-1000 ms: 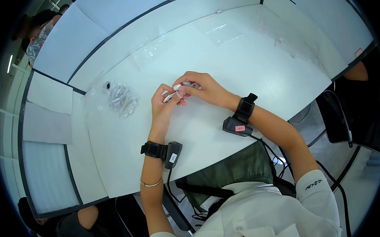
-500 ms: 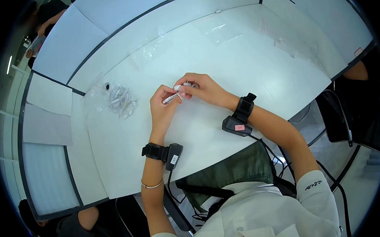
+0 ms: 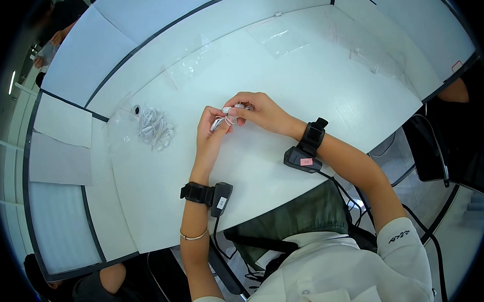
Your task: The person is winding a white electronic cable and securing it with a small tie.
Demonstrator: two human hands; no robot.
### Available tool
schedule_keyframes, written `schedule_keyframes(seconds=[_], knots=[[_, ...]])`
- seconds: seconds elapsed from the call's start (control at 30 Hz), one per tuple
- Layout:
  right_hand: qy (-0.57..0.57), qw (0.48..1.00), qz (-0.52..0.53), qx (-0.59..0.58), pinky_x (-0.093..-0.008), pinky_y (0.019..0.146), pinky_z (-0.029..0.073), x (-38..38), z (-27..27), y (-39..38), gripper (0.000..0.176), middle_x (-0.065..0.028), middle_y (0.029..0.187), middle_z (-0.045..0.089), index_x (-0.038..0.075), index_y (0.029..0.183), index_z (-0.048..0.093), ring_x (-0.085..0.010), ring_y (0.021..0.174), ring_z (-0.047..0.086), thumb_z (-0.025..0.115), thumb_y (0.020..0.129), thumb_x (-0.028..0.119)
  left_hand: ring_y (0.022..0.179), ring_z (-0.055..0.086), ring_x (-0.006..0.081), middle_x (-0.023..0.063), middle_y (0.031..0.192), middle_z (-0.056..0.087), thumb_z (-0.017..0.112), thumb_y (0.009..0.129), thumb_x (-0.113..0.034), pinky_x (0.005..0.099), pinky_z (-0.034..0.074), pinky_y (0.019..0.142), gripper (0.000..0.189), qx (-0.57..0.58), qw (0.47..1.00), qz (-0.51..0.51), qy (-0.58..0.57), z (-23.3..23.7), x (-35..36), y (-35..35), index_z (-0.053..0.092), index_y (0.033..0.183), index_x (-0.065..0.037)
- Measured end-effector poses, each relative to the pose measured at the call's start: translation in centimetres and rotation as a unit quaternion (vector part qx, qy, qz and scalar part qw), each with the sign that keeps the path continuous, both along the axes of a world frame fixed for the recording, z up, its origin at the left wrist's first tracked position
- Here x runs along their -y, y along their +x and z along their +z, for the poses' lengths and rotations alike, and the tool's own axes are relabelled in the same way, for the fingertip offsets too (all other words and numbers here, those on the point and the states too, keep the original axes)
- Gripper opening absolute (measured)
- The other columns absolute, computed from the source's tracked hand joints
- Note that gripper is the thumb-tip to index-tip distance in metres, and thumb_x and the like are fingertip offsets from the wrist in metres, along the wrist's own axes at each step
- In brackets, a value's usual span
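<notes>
A bundled white cable [image 3: 217,123], which looks like wired earphones, is held between my two hands above the white table. My left hand [image 3: 208,135] is closed around its lower left part, with the thumb and fingers pinching it. From the right, my right hand [image 3: 262,111] pinches the upper end, where a small white piece shows at the fingertips. Thin loops of the cable stand out between the hands. Some of the bundle is hidden by my fingers. To the left, a pile of similar white cables [image 3: 154,130] lies on the table.
Clear plastic bags [image 3: 283,40] lie toward the back of the table [image 3: 326,93], and more clear plastic is by the pile. Low partition walls [image 3: 204,17] enclose it. Black wrist devices [image 3: 302,159] with cords are strapped to both wrists. Other people sit or stand beyond the partitions.
My left hand has shifted slightly right, closer to my right hand. The held bundle has tilted more upright, and its thin loops show more between my hands.
</notes>
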State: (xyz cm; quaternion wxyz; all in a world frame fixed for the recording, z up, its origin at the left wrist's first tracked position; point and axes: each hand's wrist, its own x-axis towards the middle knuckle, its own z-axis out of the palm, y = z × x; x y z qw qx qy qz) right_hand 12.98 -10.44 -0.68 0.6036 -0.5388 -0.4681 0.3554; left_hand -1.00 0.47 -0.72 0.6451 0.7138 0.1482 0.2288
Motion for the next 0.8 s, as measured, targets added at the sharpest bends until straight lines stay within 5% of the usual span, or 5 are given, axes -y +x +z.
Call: schedule_keyframes(seconds=[0.17,0.37,0.8], knots=[[0.004,1.0,0.003,-0.011,-0.0237,0.066,0.047,0.0,-0.1,0.1,0.022,-0.0049,0.082,0.061,-0.001,0.103,0.06,-0.0095,0.067,0.055,0.055,0.091,0.017,0.08,0.051,0.0148,0.0034,0.091,0.051,0.064,0.074,-0.002,0.0254,0.041,0.072,0.017,0.044,0.95,0.081,0.3,1.2,0.3,0.0,0.056,0.088,-0.006],[0.006,0.999,0.008,-0.033,-0.0235,0.067,0.047,0.0,0.0,0.0,0.023,-0.0048,0.08,0.062,-0.002,0.103,0.06,-0.0094,0.068,0.055,0.055,0.091,0.017,0.08,0.049,0.0145,0.0036,0.091,0.049,0.067,0.072,-0.001,0.0264,0.04,0.073,0.015,0.035,0.945,0.11,0.307,1.5,0.6,-0.1,0.059,0.083,-0.006],[-0.026,0.998,0.033,-0.041,-0.0232,0.067,0.049,0.0,-0.2,0.3,0.029,-0.0067,0.085,0.063,-0.003,0.107,0.06,-0.0098,0.068,0.059,0.055,0.091,0.02,0.082,0.051,0.0118,0.0014,0.088,0.046,0.053,0.078,0.001,0.0253,0.041,0.078,0.011,0.052,0.997,-0.032,0.056,1.4,0.0,-0.3,0.051,0.087,-0.005]])
